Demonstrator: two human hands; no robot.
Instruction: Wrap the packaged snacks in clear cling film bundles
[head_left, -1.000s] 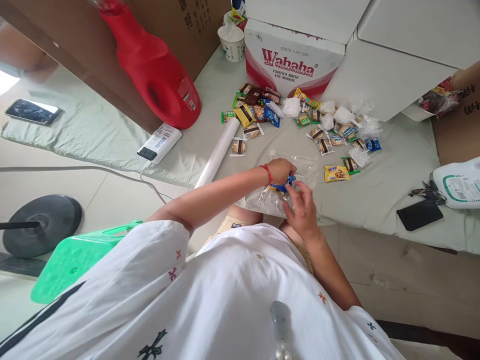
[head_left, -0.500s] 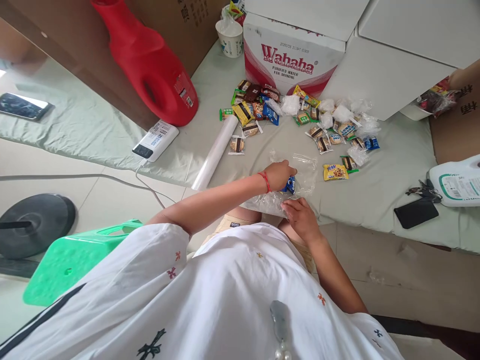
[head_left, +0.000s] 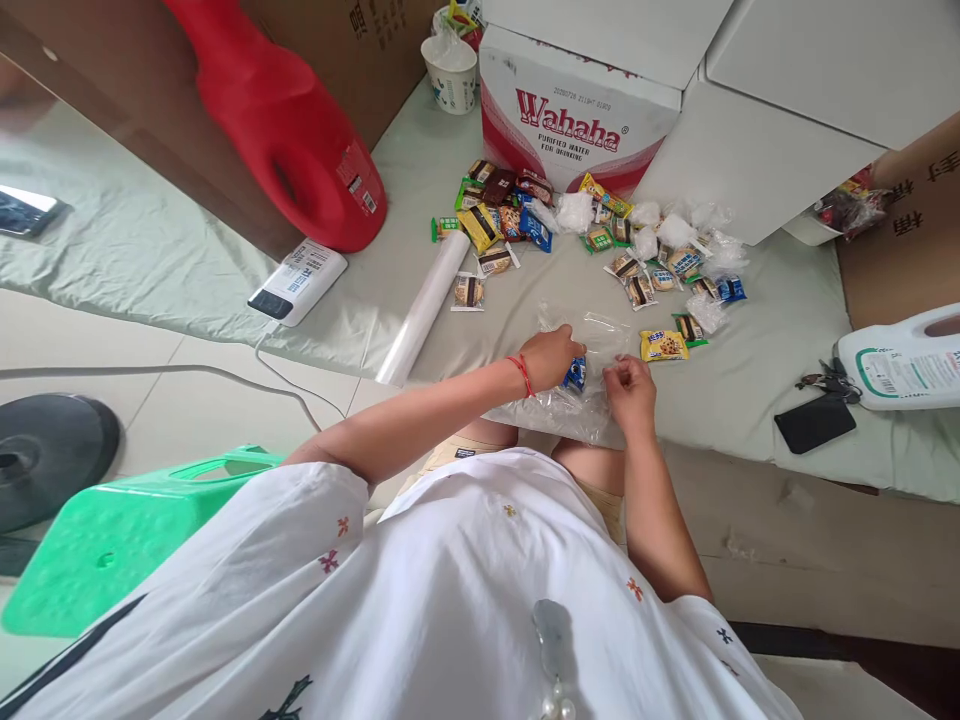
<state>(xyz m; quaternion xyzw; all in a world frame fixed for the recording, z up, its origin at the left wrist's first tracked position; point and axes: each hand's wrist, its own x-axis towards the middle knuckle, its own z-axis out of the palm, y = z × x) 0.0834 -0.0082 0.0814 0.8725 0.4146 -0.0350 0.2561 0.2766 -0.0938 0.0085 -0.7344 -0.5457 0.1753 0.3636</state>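
Shifting the right hand [head_left: 631, 396] from the near side of the clear plastic [head_left: 562, 412] round to its right side, with thumb and finger drawn narrow there, seemingly pinching the plastic. Leaving the left hand [head_left: 551, 358] bent over the blue packet [head_left: 575, 375], touching it or just beside it; cannot tell about a firm grip, with the fingertips partly hidden. Keeping packet and plastic together near the middle of the table's [head_left: 780, 285] front edge, with the packet on or inside the plastic, unclear which. Suggesting, as a judgement, a turn to handling the plastic's right side while steadying the packet. Leaving untouched the yellow packet [head_left: 664, 345] just beyond the right hand, the white roll [head_left: 426, 308] left of the plastic, and the snacks [head_left: 480, 227] toward the table's far edge.
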